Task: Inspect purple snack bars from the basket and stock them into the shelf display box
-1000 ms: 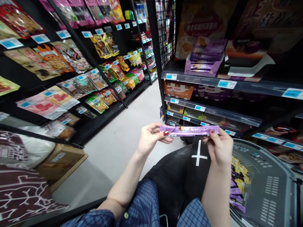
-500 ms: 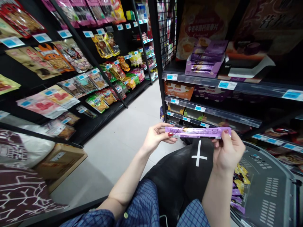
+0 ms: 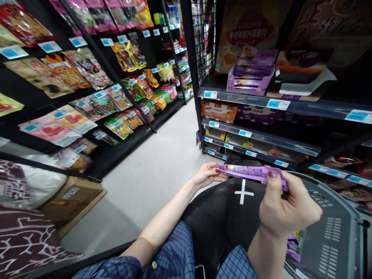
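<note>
A long, thin purple snack packet (image 3: 247, 171) stretches level between both my hands above my black-trousered knee. My left hand (image 3: 207, 175) pinches its left end with thumb and fingers. My right hand (image 3: 286, 207) is closed on the right end, thumb on top, and sits over the rim of a grey shopping basket (image 3: 334, 232). Yellow and purple packets (image 3: 292, 242) lie in the basket, partly hidden by my right hand. An open purple display box (image 3: 251, 73) of similar packets stands on the shelf above.
Black shelving with blue price tags (image 3: 277, 104) rises close on the right. Hanging snack bags (image 3: 87, 100) line the rack on the left. A cardboard box (image 3: 72, 197) sits on the floor at lower left. A pale tiled aisle (image 3: 151, 170) runs ahead between the shelves.
Both hands have carried the purple packet down and to the right, toward the basket. My right hand has come nearer the camera and now covers more of the basket's contents.
</note>
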`<action>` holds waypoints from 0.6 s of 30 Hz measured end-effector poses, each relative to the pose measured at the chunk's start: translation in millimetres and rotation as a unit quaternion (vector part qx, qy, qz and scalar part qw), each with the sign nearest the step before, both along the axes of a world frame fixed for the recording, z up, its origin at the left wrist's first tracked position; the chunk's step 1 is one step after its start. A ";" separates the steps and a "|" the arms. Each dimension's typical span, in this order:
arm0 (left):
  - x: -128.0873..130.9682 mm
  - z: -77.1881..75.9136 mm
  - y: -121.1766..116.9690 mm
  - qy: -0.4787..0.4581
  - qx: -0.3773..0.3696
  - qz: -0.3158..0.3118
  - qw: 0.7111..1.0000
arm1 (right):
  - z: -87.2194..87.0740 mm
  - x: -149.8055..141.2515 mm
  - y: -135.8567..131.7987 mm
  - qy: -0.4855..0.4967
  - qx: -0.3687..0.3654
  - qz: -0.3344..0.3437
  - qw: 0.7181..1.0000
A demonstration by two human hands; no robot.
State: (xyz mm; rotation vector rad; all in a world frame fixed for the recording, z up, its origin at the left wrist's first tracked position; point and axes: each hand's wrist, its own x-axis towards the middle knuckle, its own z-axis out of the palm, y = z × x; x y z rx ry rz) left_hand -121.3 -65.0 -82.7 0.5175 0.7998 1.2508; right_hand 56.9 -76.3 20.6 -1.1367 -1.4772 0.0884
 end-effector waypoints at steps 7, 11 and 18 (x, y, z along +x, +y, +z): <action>-15.4 42.9 -13.3 0.043 0.024 0.101 0.994 | -8.9 7.0 27.8 0.251 -0.160 0.099 0.950; -15.0 71.8 -29.9 0.155 0.063 0.194 0.967 | -27.9 5.8 50.5 0.378 -0.219 0.212 0.874; -5.7 90.6 -50.2 0.258 0.116 0.244 0.928 | -50.2 -3.3 70.5 0.422 -0.309 0.298 0.798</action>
